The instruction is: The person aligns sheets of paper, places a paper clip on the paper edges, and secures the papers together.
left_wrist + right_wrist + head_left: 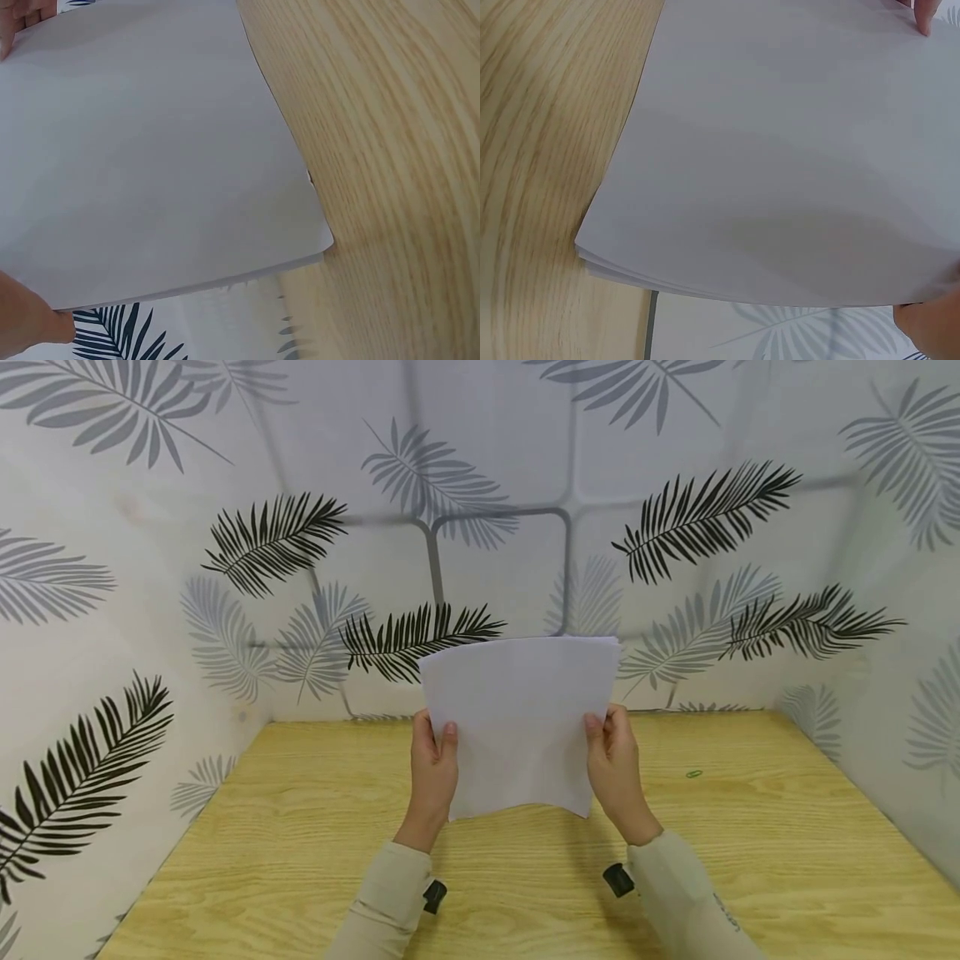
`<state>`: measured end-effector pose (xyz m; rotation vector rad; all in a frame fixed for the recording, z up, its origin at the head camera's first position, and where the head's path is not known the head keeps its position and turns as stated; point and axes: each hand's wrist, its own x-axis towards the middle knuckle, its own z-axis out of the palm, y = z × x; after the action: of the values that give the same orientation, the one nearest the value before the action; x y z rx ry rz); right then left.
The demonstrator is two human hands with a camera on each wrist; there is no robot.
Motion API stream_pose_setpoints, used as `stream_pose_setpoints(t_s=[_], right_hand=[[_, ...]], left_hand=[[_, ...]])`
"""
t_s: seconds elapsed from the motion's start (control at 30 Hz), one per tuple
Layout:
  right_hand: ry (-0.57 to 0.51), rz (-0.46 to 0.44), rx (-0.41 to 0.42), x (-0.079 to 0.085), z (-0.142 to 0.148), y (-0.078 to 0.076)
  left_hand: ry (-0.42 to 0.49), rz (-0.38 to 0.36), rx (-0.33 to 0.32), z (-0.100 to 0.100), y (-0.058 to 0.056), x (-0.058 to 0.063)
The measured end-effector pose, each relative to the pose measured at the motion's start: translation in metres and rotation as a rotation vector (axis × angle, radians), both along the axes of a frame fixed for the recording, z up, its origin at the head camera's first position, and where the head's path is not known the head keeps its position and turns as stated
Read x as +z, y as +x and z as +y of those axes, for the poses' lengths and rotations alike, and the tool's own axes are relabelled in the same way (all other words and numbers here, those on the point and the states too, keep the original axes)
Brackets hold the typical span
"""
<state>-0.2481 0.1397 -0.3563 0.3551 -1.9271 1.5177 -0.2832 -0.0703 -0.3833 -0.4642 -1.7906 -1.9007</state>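
Note:
A small stack of white paper sheets (521, 727) is held up in front of me, bowed slightly, its lower edge close over the table. My left hand (435, 768) grips its left edge, thumb on the near face and fingers behind. On the opposite edge, my right hand (617, 768) pinches the sheets the same way. In the right wrist view the layered corner of the paper stack (765, 172) shows several sheets slightly fanned. The left wrist view shows the stack's face (150, 150) blank, with the left thumb (34, 319) at its edge.
A green paper clip (694, 773) lies on the wooden table (300, 827) to the right of my right hand. Behind and at both sides stands a white covering (495, 568) with grey and black leaf prints. Black wrist straps (618, 880) sit by the sleeves.

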Motion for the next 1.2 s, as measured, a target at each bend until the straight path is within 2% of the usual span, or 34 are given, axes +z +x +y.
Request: stream_pose_setpoints(t_s=[0.07, 0.3, 0.43, 0.67, 0.87, 1.2], right_hand=[[0.004, -0.013, 0.004, -0.001, 0.000, -0.001], [-0.014, -0.079, 0.037, -0.028, 0.009, -0.025], [0.004, -0.093, 0.042, -0.032, 0.010, -0.027], [-0.012, -0.153, 0.102, -0.036, 0.012, -0.029], [-0.029, -0.209, 0.144, -0.037, 0.013, -0.029], [-0.079, -0.228, 0.146, -0.041, 0.013, -0.032]], left_hand=[[-0.006, -0.020, 0.003, 0.000, 0.000, -0.001], [-0.008, -0.089, -0.013, 0.000, 0.001, -0.002], [-0.004, -0.118, -0.023, 0.000, 0.000, -0.004], [0.022, -0.183, -0.065, -0.001, 0.000, -0.007], [0.019, -0.181, -0.083, -0.003, 0.001, -0.008], [0.008, -0.167, -0.080, -0.003, 0.000, -0.008]])
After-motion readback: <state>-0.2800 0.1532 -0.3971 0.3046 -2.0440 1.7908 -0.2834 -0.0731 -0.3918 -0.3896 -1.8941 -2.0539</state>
